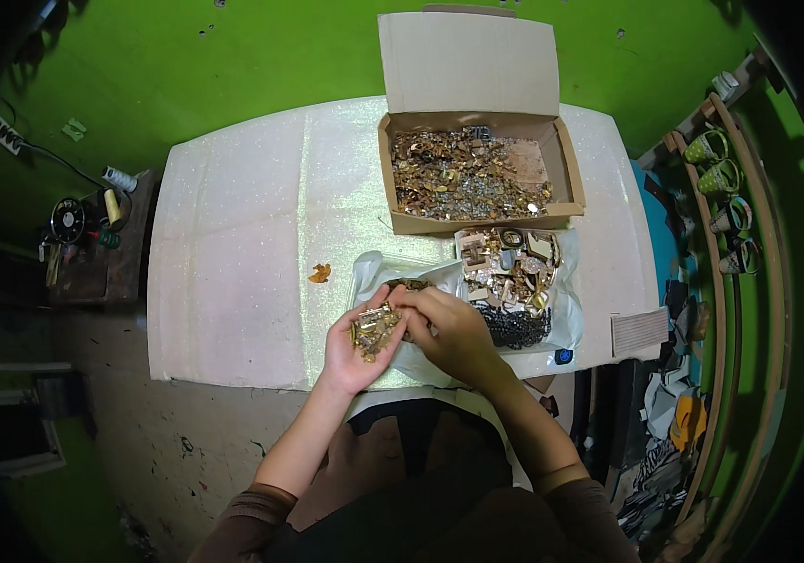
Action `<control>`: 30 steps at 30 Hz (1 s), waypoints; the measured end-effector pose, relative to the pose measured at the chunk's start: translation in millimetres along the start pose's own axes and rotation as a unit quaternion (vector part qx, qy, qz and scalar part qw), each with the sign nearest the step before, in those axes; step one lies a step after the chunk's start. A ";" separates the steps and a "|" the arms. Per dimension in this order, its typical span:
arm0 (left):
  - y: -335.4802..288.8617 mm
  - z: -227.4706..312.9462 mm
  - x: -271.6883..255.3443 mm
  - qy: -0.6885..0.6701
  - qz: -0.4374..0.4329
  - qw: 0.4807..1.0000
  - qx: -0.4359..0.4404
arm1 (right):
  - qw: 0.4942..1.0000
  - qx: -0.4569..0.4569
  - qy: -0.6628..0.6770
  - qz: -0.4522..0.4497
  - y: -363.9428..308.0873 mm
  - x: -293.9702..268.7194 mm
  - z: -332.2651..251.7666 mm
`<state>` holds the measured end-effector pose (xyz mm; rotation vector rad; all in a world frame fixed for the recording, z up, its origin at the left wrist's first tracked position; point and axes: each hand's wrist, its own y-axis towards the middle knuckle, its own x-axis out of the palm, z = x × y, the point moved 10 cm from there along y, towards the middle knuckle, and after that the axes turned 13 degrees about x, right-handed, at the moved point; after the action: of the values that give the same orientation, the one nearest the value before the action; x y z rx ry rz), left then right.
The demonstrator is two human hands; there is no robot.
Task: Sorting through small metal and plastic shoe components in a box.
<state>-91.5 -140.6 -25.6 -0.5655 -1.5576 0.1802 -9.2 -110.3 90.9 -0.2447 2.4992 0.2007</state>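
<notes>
Cupped palm-up so nothing spills, the left hand (357, 342) holds small brass fittings (375, 328), while right hand (449, 328) fingers pinch one piece, just before the open cardboard box (477, 174).

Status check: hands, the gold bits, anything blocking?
Left hand cupped palm up, holding a pile of small gold metal pieces. Right hand picking at that pile. Clear plastic bag right under both hands; open cardboard box farther back, not blocking.

Bright green floor (233, 56), glittery white table (233, 244), curved wooden rack (730, 310) at right
</notes>
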 end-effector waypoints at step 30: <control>2.1 6.5 6.1 0.009 -0.012 1.000 0.004 | 0.988 0.137 0.049 -0.042 -1.0 0.8 56.9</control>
<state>-97.1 -134.5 -21.6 -0.5407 -1.5445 0.1638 22.5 -100.0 44.8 -0.2499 2.5708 -0.1935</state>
